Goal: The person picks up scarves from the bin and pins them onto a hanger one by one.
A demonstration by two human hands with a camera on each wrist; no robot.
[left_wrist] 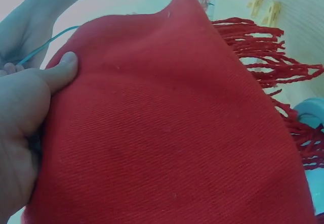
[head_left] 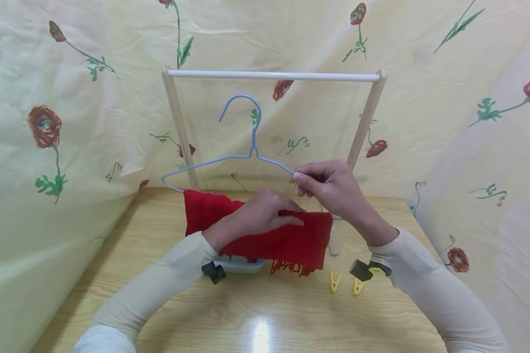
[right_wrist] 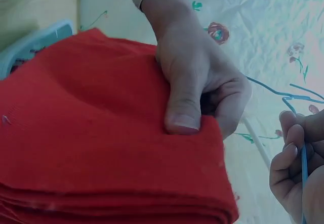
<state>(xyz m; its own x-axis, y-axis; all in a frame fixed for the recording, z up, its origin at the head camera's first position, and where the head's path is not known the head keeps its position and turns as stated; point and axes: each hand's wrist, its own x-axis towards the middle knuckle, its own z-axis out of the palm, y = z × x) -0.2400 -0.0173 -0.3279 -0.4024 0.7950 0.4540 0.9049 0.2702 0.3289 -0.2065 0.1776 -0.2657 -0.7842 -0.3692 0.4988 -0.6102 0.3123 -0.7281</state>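
Note:
A folded red scarf (head_left: 306, 245) with fringed ends hangs in front of me, its layered folds showing in the right wrist view. My left hand (head_left: 265, 213) grips the scarf's upper edge, thumb (left_wrist: 63, 72) pressed flat on the near side; its other fingers are mostly hidden by cloth. With thumb and fingertips, my right hand (head_left: 331, 186) pinches the right shoulder of a blue wire hanger (head_left: 253, 137). The hanger is upright, hook at the top, and its lower part is hidden behind the scarf.
A wooden stand with a white rod (head_left: 274, 75) rises behind the hanger. Beneath the scarf, a pale blue tray (head_left: 243, 267) stands on the wooden table (head_left: 203, 318). Two yellow clothespins (head_left: 334, 282) lie to the right. Flowered cloth (head_left: 115, 29) surrounds the table.

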